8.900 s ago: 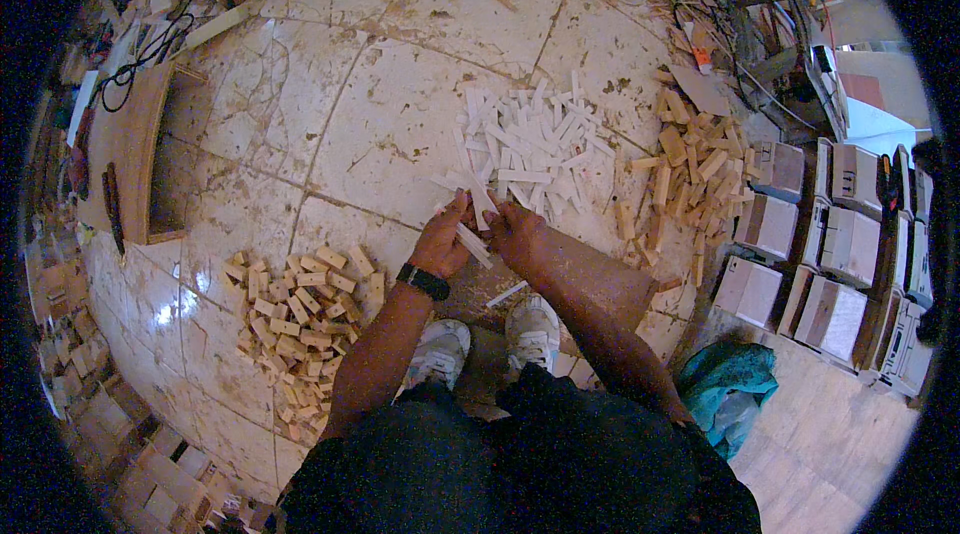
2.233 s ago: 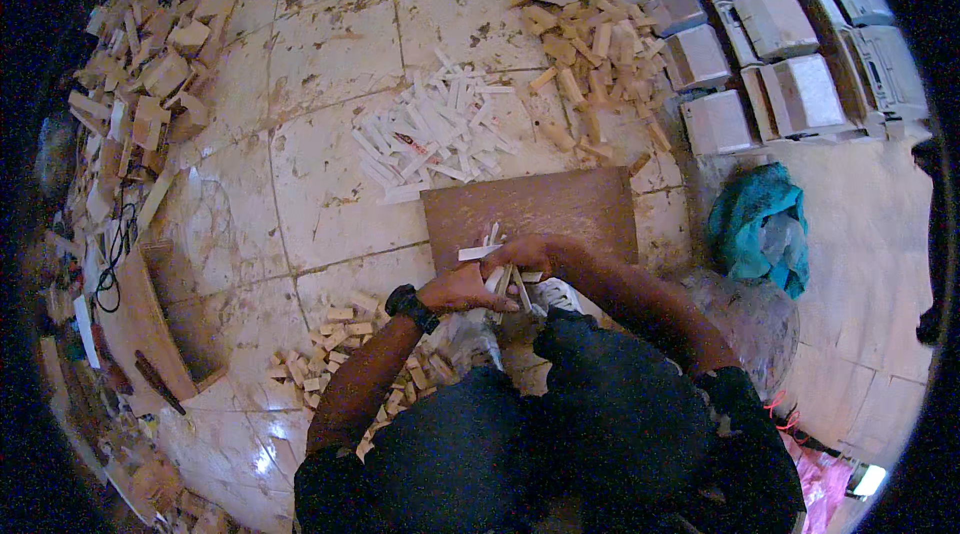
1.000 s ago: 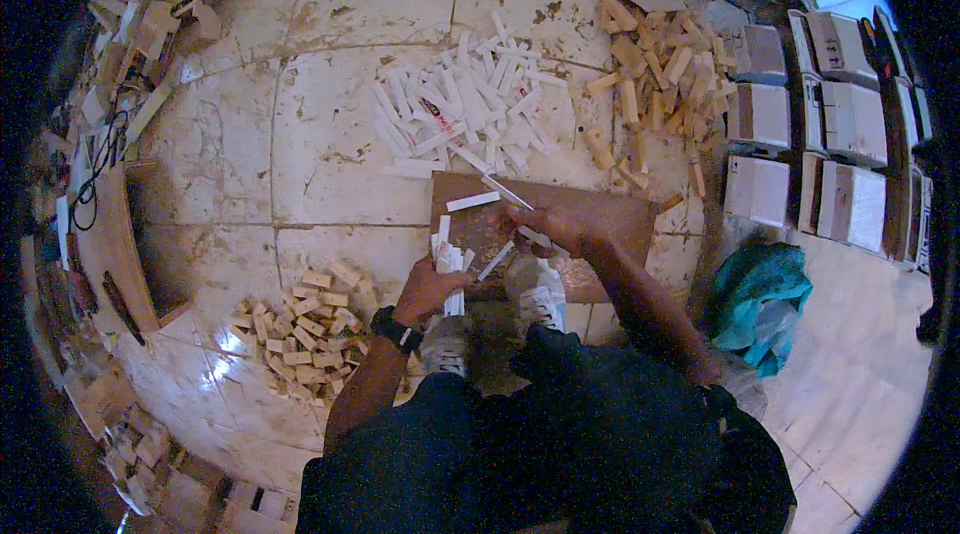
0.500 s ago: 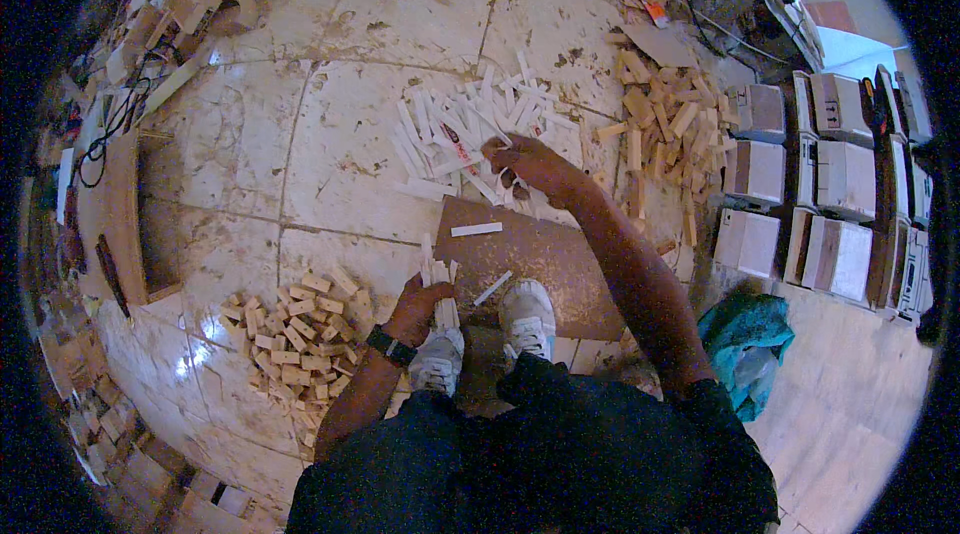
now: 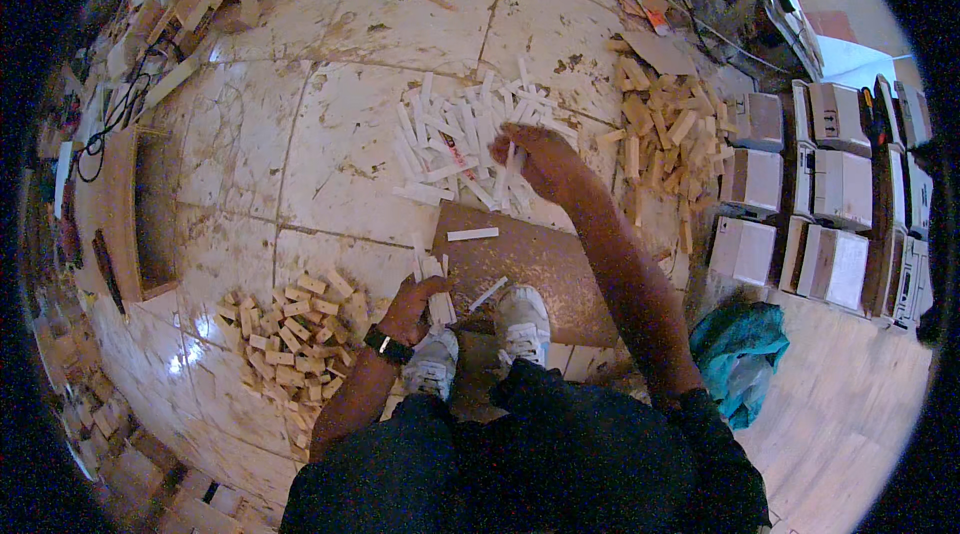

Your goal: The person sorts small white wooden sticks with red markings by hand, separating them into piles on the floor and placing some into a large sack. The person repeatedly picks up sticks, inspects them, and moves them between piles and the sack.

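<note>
My left hand [image 5: 408,308], with a dark watch on its wrist, is closed around a small bundle of thin white strips [image 5: 438,306] just above my left shoe. My right hand [image 5: 540,162] is over the right side of a loose heap of similar white strips [image 5: 440,139] on the floor. Its fingers are pinched on one white strip [image 5: 512,160], which points down toward the heap's near edge. Between my hands lies a brown board [image 5: 540,264] with wood shavings on it. One white strip [image 5: 473,234] rests flat on that board, and another lies slanted near my shoes.
A pile of small wooden blocks [image 5: 300,339] is at the left, and a second block pile [image 5: 665,124] at the right. Stacked pale boxes [image 5: 752,181] and a green plastic bag [image 5: 738,359] stand farther right. An open wooden box [image 5: 120,214] is at far left.
My right hand has shifted slightly up and right over the heap, and a strip now shows in its fingers. My left hand has moved a little left with its bundle.
</note>
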Tool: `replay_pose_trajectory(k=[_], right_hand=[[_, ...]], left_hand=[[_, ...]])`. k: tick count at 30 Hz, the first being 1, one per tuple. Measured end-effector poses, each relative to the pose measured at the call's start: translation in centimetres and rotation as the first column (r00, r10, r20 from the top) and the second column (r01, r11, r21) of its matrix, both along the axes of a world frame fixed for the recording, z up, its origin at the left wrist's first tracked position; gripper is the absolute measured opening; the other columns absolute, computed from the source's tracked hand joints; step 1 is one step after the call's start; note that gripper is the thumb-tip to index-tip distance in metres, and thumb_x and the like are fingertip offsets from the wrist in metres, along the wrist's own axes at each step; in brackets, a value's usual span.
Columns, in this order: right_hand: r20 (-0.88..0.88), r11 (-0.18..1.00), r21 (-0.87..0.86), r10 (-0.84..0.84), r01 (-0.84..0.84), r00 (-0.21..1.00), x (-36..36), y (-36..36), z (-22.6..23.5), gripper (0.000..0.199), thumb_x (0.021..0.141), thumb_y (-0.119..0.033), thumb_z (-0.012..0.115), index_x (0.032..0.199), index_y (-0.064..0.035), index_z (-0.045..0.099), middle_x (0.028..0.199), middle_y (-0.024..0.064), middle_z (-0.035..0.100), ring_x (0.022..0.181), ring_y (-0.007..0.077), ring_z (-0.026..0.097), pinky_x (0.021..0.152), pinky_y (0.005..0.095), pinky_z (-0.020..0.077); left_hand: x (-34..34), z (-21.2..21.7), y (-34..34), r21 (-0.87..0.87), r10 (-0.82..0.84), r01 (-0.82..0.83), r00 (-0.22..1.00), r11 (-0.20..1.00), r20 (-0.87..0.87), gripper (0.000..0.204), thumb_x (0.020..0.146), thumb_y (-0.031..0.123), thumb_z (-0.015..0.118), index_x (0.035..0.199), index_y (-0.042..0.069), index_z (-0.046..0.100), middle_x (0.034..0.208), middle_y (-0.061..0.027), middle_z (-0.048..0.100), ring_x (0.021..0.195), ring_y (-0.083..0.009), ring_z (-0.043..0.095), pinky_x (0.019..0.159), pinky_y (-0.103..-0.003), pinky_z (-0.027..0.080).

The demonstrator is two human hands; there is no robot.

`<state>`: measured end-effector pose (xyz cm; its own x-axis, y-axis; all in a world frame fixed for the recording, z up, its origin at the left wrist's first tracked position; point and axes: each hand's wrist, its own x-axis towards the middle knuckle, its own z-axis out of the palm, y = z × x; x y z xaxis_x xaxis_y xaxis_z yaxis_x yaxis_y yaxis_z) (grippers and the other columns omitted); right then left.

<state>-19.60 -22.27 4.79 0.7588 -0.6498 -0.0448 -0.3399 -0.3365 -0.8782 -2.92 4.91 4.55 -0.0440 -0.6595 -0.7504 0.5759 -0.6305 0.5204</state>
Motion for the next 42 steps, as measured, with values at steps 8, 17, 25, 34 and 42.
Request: replay_pose_trajectory(k=[8, 17, 25, 34, 42], right_hand=[[0.155, 0.642, 0.600, -0.678, 0.477, 0.718, 1.5, 2.4, 3.7, 0.037, 0.084, 0.001, 0.042, 0.121, -0.0007, 0.049, 0.108, 0.0123, 0.053, 0.087, 0.0218, 0.056, 0.069, 0.0328, 0.0498], [-0.486, 0.941, -0.271, 0.051, -0.206, 0.872, 1.8, 12.7, -0.8, 0.028, 0.082, -0.017, 0.052, 0.108, -0.0054, 0.049, 0.107, 0.0189, 0.051, 0.098, 0.0368, 0.054, 0.079, 0.0441, 0.0476], [-0.627, 0.913, -0.281, 0.059, -0.296, 0.777, 2.9, 12.0, -2.2, 0.035, 0.081, -0.014, 0.053, 0.114, -0.0044, 0.047, 0.112, 0.0221, 0.051, 0.101, 0.0359, 0.055, 0.081, 0.0418, 0.0491], [-0.322, 0.547, -0.835, -0.397, -0.060, 0.859, 6.3, 6.8, 4.7, 0.043, 0.085, -0.020, 0.054, 0.125, -0.0061, 0.044, 0.120, 0.0188, 0.051, 0.107, 0.0347, 0.053, 0.087, 0.0416, 0.0452], [-0.467, 0.966, 0.239, 0.026, 0.098, 0.884, 4.9, 14.4, 4.8, 0.027, 0.088, -0.031, 0.055, 0.099, -0.0079, 0.063, 0.078, 0.0148, 0.065, 0.070, 0.0278, 0.063, 0.065, 0.0378, 0.0481]], left_hand=[[0.7, 0.8, 0.3, 0.175, 0.229, -0.206, 0.965, 0.963, -0.124, 0.022, 0.073, 0.016, 0.067, 0.090, 0.006, 0.057, 0.077, -0.0062, 0.060, 0.070, -0.0190, 0.060, 0.059, -0.033, 0.052], [1.2, 0.7, -0.3, 0.081, 0.139, -0.125, 0.967, 0.989, -0.212, 0.028, 0.073, 0.019, 0.069, 0.093, 0.002, 0.058, 0.073, -0.0073, 0.062, 0.065, -0.0185, 0.062, 0.059, -0.032, 0.054], [0.9, 1.3, -0.6, 0.073, 0.303, -0.295, 0.904, 0.953, -0.303, 0.026, 0.076, 0.010, 0.066, 0.097, -0.001, 0.056, 0.082, -0.0125, 0.064, 0.075, -0.0221, 0.065, 0.065, -0.035, 0.055], [1.6, 1.4, -0.7, -0.367, -0.066, 0.347, 0.798, 0.863, 0.599, 0.039, 0.071, 0.012, 0.069, 0.108, 0.007, 0.058, 0.096, -0.0108, 0.062, 0.088, -0.0224, 0.060, 0.074, -0.034, 0.053], [0.5, 2.8, -2.7, -0.164, 0.147, -0.117, 0.972, 0.980, 0.183, 0.034, 0.073, 0.000, 0.062, 0.106, 0.000, 0.055, 0.093, -0.0061, 0.063, 0.083, -0.0175, 0.061, 0.074, -0.030, 0.050]])
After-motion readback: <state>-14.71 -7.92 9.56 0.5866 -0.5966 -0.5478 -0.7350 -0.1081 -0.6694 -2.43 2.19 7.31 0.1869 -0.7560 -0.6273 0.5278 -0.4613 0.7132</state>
